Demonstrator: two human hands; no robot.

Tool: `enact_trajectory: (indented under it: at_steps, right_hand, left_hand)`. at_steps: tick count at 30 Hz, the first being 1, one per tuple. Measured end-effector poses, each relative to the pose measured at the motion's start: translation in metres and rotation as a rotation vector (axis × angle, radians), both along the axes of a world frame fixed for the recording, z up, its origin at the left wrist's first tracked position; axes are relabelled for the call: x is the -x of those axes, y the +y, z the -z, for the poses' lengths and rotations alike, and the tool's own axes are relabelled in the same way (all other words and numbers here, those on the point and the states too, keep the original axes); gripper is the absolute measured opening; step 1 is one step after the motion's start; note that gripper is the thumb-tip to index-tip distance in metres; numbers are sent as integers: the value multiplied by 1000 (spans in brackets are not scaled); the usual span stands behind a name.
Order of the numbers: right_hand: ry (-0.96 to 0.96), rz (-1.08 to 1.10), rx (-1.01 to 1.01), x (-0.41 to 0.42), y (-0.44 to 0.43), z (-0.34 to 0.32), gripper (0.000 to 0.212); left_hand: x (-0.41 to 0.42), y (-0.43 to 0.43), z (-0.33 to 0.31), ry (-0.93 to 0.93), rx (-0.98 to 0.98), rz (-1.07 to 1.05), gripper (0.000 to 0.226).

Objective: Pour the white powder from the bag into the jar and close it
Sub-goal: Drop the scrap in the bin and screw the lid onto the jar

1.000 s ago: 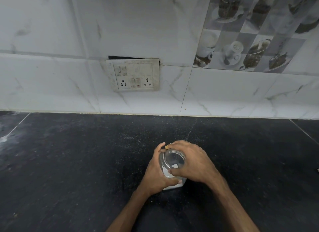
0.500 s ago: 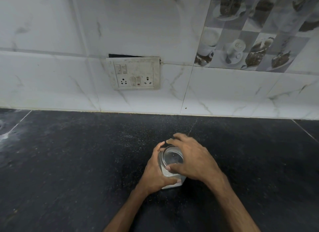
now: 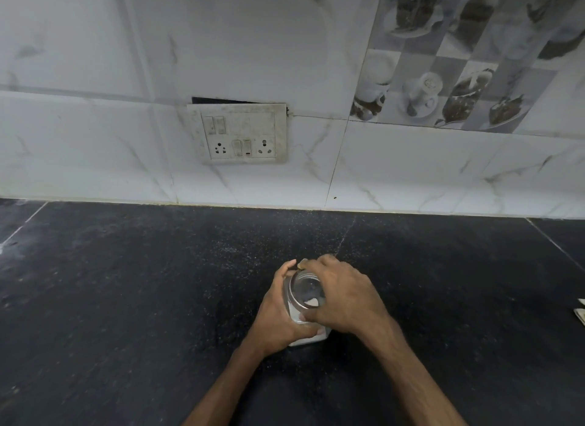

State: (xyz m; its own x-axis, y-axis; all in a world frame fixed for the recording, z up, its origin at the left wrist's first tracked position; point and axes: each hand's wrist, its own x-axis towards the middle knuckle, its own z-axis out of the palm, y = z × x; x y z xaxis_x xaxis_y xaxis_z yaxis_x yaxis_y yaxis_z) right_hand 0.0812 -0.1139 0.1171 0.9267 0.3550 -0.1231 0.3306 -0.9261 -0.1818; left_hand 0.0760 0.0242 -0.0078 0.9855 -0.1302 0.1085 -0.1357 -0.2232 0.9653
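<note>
Now the right hand (image 3: 345,295) curls its fingers tight round the clear lid (image 3: 304,286) on top of the jar (image 3: 311,340). The left hand (image 3: 278,314) wraps round the jar's side. The jar stands upright on the black counter (image 3: 126,299), with white powder (image 3: 311,303) inside. A socket (image 3: 237,134) is on the wall behind.

Clear jar (image 3: 292,308) upright on dark counter (image 3: 126,299), clear lid (image 3: 305,289) on top, white powder (image 3: 308,339) inside (low, at the base)
</note>
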Motion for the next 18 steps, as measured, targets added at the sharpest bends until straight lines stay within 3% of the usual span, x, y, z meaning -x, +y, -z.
enact_trajectory:
  at_steps: [3, 5, 7, 10, 13, 18]
  right_hand:
    - [-23, 122, 31, 0, 2, 6, 99]
    - [29, 72, 41, 0, -1, 7, 104]
    - [70, -15, 9, 1, -2, 4, 95]
    - [-16, -6, -13, 1, 3, 6, 78]
    - [-10, 124, -29, 1, 5, 10, 90]
    - [79, -10, -4, 1, -3, 5, 93]
  left_hand:
    - [0, 0, -1, 7, 12, 9, 115]
    - [0, 0, -1, -1, 0, 12, 116]
    - [0, 0, -2, -4, 1, 8, 117]
    - [1, 0, -1, 6, 8, 3, 118]
    - [1, 0, -2, 2, -10, 17, 114]
    - [1, -1, -4, -4, 16, 2, 114]
